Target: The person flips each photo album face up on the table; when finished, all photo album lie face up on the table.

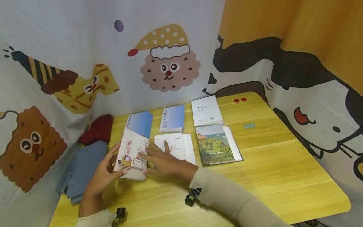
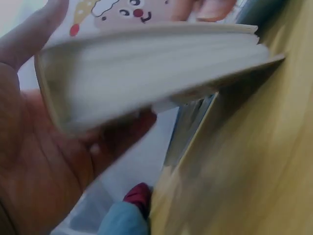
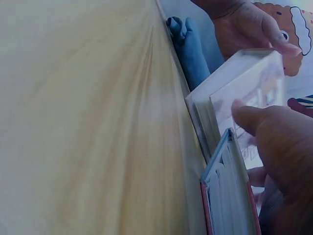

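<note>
Left hand (image 1: 102, 176) grips the illustrated album (image 1: 131, 153) at its left edge, thumb on cover, fingers beneath; album tilted, that edge off the counter (image 1: 272, 176). Right hand (image 1: 164, 160): fingers spread, touching the cover, grasping nothing. Blue POLAROID album (image 1: 145, 121) directly behind.

Our right sleeve (image 1: 229, 194) and left sleeve (image 1: 92, 220) are plain beige, the right one close-fitting. A lumpy black fitting (image 1: 189, 200) sits by the right cuff (image 1: 197, 178), a blocky black piece (image 1: 121, 212) on the left; our left hand (image 1: 105, 175) and right hand (image 1: 164, 160) are bare.
</note>
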Demonstrator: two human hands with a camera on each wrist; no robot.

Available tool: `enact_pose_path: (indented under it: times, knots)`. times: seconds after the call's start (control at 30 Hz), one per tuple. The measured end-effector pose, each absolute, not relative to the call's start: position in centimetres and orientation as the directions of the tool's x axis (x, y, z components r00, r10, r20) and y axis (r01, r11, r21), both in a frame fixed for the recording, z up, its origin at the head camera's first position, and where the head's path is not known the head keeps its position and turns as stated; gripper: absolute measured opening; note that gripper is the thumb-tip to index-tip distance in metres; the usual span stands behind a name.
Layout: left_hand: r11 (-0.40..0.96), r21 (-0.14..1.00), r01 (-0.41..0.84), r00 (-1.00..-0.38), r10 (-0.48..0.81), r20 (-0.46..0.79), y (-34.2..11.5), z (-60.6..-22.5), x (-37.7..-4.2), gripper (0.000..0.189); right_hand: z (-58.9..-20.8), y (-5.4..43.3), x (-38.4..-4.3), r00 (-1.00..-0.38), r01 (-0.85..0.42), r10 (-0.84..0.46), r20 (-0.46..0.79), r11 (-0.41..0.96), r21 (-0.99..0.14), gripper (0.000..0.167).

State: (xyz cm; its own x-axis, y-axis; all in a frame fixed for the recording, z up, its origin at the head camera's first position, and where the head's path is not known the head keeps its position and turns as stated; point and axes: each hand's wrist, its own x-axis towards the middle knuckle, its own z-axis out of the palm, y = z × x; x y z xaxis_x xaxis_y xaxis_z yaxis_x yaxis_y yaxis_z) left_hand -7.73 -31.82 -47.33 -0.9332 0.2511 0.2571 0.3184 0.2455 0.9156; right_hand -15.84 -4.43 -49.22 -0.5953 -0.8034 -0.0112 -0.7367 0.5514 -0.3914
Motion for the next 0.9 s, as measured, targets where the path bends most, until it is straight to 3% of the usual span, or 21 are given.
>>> enact_pose_path:
  times: [0.17,0.3,0.53,0.9]
  knots:
    - [0.598,0.791,0.127,-0.991,0.049,0.121,-32.1,-46.8,-7.8,0.091,-49.4,-4.6,-15.7,-0.604,-0.749,-0.797,-0.030,0.580,-0.319,0.067]
    - [0.737,0.676,0.013,-1.000,-0.003,0.022,-32.2,-47.0,-8.3,0.101,-49.7,-4.9,-15.6,-0.611,-0.755,-0.790,-0.051,0.600,-0.264,0.064]
    - [0.785,0.612,-0.098,-0.993,-0.035,-0.115,-32.0,-47.1,-8.7,0.107,-49.6,-5.1,-15.3,-0.621,-0.744,-0.781,-0.072,0.615,-0.260,0.066]
    - [0.848,0.531,0.004,-1.000,-0.008,0.021,-31.3,-47.3,-8.6,0.097,-48.0,-2.8,-16.6,-0.652,-0.723,-0.758,0.031,0.609,-0.325,0.066]
